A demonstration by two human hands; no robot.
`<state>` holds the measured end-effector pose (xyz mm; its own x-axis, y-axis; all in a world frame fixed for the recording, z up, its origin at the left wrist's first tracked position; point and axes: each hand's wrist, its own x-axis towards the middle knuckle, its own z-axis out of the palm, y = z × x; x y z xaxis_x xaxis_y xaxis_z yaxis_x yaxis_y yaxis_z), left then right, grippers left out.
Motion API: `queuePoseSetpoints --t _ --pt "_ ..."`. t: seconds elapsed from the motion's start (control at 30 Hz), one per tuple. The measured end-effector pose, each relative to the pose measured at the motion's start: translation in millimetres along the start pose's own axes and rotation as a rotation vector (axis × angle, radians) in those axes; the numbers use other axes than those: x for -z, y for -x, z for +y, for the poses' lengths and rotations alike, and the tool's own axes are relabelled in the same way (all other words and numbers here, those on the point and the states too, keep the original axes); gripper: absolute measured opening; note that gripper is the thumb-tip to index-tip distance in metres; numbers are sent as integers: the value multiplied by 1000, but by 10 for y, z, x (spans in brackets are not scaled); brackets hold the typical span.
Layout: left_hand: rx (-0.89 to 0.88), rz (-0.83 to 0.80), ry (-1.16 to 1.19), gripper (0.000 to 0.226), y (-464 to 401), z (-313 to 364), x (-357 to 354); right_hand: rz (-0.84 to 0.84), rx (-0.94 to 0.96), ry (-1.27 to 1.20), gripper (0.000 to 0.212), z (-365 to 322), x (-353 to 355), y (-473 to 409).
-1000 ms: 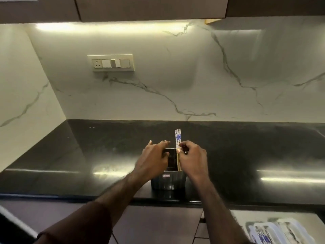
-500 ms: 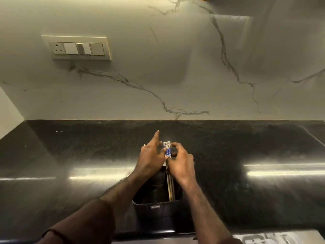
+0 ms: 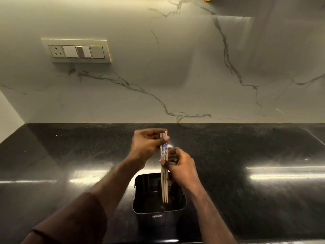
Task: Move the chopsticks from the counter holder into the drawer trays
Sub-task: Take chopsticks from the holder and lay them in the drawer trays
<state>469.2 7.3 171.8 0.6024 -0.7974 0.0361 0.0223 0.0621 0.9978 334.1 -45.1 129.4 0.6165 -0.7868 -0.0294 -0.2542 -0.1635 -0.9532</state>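
A few pale wooden chopsticks (image 3: 164, 182) with blue-patterned tops stand upright, their lower tips inside the black rectangular holder (image 3: 154, 211) on the dark counter. My left hand (image 3: 146, 144) pinches their top ends. My right hand (image 3: 182, 169) grips them lower down, just above the holder's rim. The holder's inside looks dark, and what else it holds is hidden. The drawer trays are out of view.
The glossy black counter (image 3: 246, 152) stretches left and right and meets a white marble backsplash (image 3: 175, 67). A switch and socket plate (image 3: 76, 51) sits on the wall at upper left. The counter's front edge runs along the bottom of the view.
The chopsticks have risen out of the holder, held higher by both hands. My left hand closed onto their tops. The camera has tilted down and moved closer over the holder.
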Motion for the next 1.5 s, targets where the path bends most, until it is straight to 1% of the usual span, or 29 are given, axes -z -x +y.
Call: queuePoseSetpoints --t 0.13,0.27,0.4,0.57,0.67,0.77,0.93,1.03,1.2,1.37,1.5 --pt "-130 3 6 29 58 650 78 -139 82 -20 7 -131 15 54" --pt "-235 44 -21 28 198 1195 130 -240 160 -58 9 -331 30 152" --pt "-310 91 -57 26 415 1554 179 -272 209 -77 14 -503 78 375" --pt "-353 122 -60 21 796 1717 229 -276 200 -3 18 -624 107 793" --pt "-367 114 -27 21 1064 1730 246 -291 125 -70 22 -642 104 1129" --pt "-375 87 13 20 1368 1702 267 -288 75 -189 19 -609 97 1531" --pt "-311 45 44 20 1820 1414 153 -198 23 -208 20 -304 137 2211" --pt "-246 18 -1 20 2067 1136 -105 -115 -31 -145 19 -41 319 2654" --pt "-185 -66 -30 20 2397 746 -791 -13 -125 -78 9 334 885 3237" --pt "-169 -142 -118 23 2675 477 -1693 112 -248 -37 7 702 1618 3703" --pt "-145 -140 -141 23 2898 283 -2540 142 -327 -61 7 967 2379 4024"
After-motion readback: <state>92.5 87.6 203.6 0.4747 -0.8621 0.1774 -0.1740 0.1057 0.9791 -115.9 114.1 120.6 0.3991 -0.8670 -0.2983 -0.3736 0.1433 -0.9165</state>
